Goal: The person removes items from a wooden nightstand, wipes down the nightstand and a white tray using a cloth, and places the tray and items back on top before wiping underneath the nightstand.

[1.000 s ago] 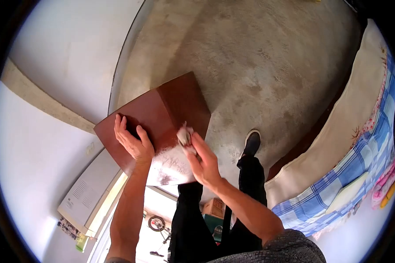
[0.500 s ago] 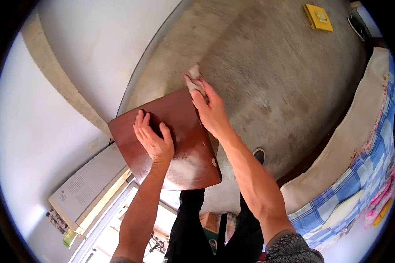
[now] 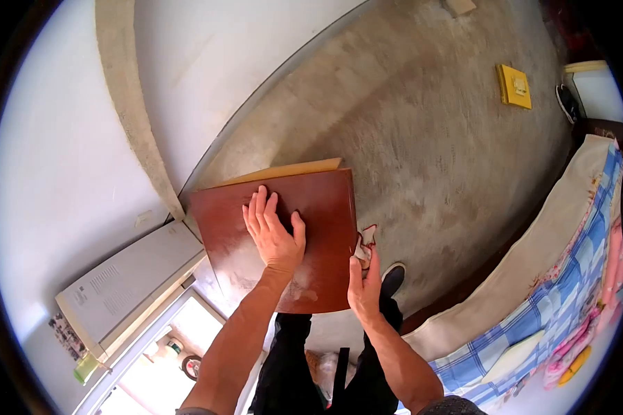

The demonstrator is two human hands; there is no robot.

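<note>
A reddish-brown wooden piece of furniture with a glossy square top [image 3: 325,207] stands in front of my legs. My left hand [image 3: 275,235] lies flat on that top, its fingers slightly spread and nothing in them. At the right side edge, my right hand [image 3: 364,287] grips a whitish cloth [image 3: 367,238] with red trim, pressed against the side near the front corner. Along the far edge a lighter wooden strip [image 3: 284,170] shows. The side under the cloth is mostly hidden.
A bed with a blue checked sheet [image 3: 526,304] and beige edge runs along the right. On the concrete floor [image 3: 429,152] lies a yellow box-like object [image 3: 514,86], near a dark shoe [image 3: 566,104]. A white wall and a grey-white cardboard box [image 3: 124,283] are at left.
My right hand has drawn the cloth from the far right corner back along the side toward me. The view has shifted, and my left hand stays flat on the top.
</note>
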